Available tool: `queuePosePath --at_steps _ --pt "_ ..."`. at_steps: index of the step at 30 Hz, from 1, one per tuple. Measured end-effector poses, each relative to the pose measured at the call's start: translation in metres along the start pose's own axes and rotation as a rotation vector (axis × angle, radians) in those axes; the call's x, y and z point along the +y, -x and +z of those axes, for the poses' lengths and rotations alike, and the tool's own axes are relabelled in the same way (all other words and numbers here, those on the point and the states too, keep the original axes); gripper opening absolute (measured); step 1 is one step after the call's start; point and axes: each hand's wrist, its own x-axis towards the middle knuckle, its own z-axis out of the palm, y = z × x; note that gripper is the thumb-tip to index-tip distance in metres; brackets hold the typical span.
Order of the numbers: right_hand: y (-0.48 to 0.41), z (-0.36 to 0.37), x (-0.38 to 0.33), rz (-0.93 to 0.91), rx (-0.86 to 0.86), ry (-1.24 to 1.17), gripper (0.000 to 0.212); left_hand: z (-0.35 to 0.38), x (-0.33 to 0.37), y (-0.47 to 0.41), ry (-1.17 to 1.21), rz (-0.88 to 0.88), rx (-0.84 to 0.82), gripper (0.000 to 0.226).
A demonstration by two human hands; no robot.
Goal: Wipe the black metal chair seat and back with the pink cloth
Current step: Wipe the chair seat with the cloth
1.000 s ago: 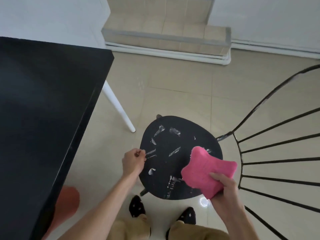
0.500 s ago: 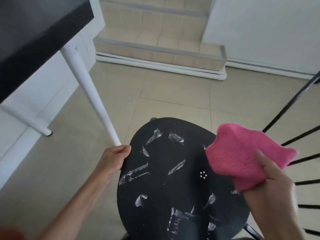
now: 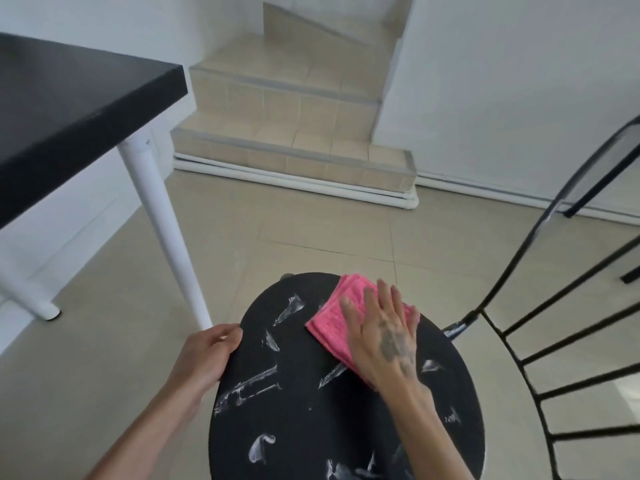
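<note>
The round black chair seat [image 3: 311, 420] fills the lower middle of the head view, streaked with several white smears. A folded pink cloth [image 3: 334, 318] lies flat on the seat's far right part. My right hand [image 3: 381, 330] presses on the cloth with straight, spread fingers. My left hand [image 3: 204, 355] grips the seat's left rim, fingers curled over the edge. The black wire chair back [image 3: 519, 362] fans out to the right of the seat.
A black table top [image 3: 69, 109] on white legs [image 3: 162, 230] stands at the left, one leg ending just beside my left hand. Tiled steps [image 3: 294, 147] rise at the back. Another black frame [image 3: 602, 168] stands at the right wall. The floor is beige tile.
My right hand brought the bunched cloth down from the air onto the seat and now lies flat on it. The camera moved closer to the seat. My left hand stayed on the rim.
</note>
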Motion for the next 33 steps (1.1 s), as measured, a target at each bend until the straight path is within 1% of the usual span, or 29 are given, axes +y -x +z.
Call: queuePosePath --at_steps 3,5,9,11,13,18,21,23,24,29,31,33 --pt "-0.011 0.031 -0.007 -0.008 -0.088 0.081 0.081 0.007 -0.004 0.003 -0.049 0.073 0.038 0.031" --pt "-0.010 0.045 -0.011 -0.038 -0.114 0.150 0.081 0.008 -0.005 0.006 -0.078 0.083 0.044 0.034" --pt "0.000 0.045 -0.002 -0.176 -0.137 0.186 0.082 0.005 -0.003 0.010 -0.069 0.046 0.042 0.020" --pt "0.004 0.041 0.010 -0.226 -0.146 0.167 0.085 0.003 0.000 0.010 -0.051 -0.001 0.039 0.027" --pt "0.010 0.032 0.026 -0.204 -0.154 0.154 0.090 0.002 0.001 0.010 -0.051 -0.041 0.024 0.023" --pt "0.039 0.016 0.066 -0.045 -0.123 0.191 0.098 0.000 0.002 0.010 -0.050 -0.062 0.025 0.018" --pt "0.061 0.013 0.078 -0.047 -0.074 0.188 0.109 -0.002 -0.001 0.014 -0.030 -0.083 -0.029 0.017" --pt "0.063 0.012 0.083 -0.037 -0.046 0.174 0.119 -0.003 -0.002 0.020 -0.024 -0.083 -0.061 0.021" --pt "0.059 0.011 0.085 -0.022 -0.044 0.177 0.120 -0.002 -0.002 0.021 -0.017 -0.082 -0.064 0.023" --pt "-0.001 0.013 0.083 0.058 0.011 0.197 0.102 0.001 -0.004 0.018 0.070 -0.111 -0.049 0.021" --pt "-0.027 0.017 0.067 0.068 -0.028 0.199 0.096 0.000 -0.006 0.017 0.099 -0.136 -0.050 0.027" --pt "-0.043 0.027 0.040 0.032 -0.070 0.192 0.090 0.001 -0.010 0.018 0.132 -0.159 -0.048 0.027"
